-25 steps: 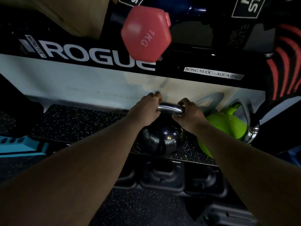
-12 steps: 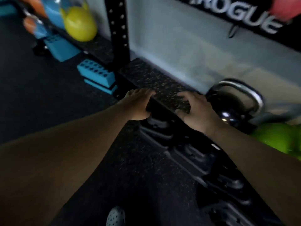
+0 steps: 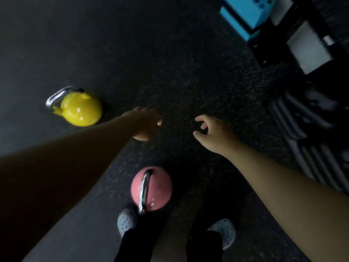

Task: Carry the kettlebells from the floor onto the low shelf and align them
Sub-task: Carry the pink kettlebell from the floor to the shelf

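Between-carries moment, looks like. Left hand (image 3: 146, 123) and right hand (image 3: 211, 129) both empty, fingers loosely spread, held over floor (image 3: 170, 53). Pink kettlebell (image 3: 152, 188) sat upright by feet, yellow kettlebell (image 3: 81, 109) tipped further left. Next probably: pink handle gripped, lifted.

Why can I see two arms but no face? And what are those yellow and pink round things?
The camera sits on a person's head and looks down, so you see what they see: their own arms. The left hand and right hand are both open, with nothing in their grip. The round things are kettlebells, heavy balls with metal handles for exercise. The yellow kettlebell and the pink kettlebell stand on the dark floor. The pink one is right by the person's shoes.
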Action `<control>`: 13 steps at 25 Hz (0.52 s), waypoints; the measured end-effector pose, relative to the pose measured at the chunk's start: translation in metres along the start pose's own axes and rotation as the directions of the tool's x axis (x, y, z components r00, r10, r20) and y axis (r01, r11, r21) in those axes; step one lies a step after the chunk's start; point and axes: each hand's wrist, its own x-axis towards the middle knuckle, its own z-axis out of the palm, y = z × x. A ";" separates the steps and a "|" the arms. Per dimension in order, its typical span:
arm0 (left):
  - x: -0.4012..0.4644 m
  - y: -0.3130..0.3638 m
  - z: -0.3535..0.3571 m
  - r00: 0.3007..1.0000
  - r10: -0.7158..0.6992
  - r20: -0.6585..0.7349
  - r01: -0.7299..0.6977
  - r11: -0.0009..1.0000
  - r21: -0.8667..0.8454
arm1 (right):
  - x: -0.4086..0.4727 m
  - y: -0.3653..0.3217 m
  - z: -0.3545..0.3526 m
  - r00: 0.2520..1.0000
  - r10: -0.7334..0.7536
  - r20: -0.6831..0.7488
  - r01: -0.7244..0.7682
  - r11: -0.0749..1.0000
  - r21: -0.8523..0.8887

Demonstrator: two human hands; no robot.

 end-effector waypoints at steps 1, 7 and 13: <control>-0.009 -0.017 0.038 0.999 0.013 0.051 -0.016 0.999 0.049 | -0.001 -0.008 0.041 0.998 0.041 0.037 -0.040 0.999 -0.010; -0.007 -0.041 0.208 0.963 0.253 0.091 -0.267 0.940 0.214 | -0.041 -0.008 0.255 0.850 0.337 0.406 -0.373 0.928 0.011; 0.031 -0.003 0.258 0.841 0.541 -0.009 -0.528 0.823 0.210 | -0.075 -0.002 0.341 0.772 0.335 0.541 -0.532 0.806 0.261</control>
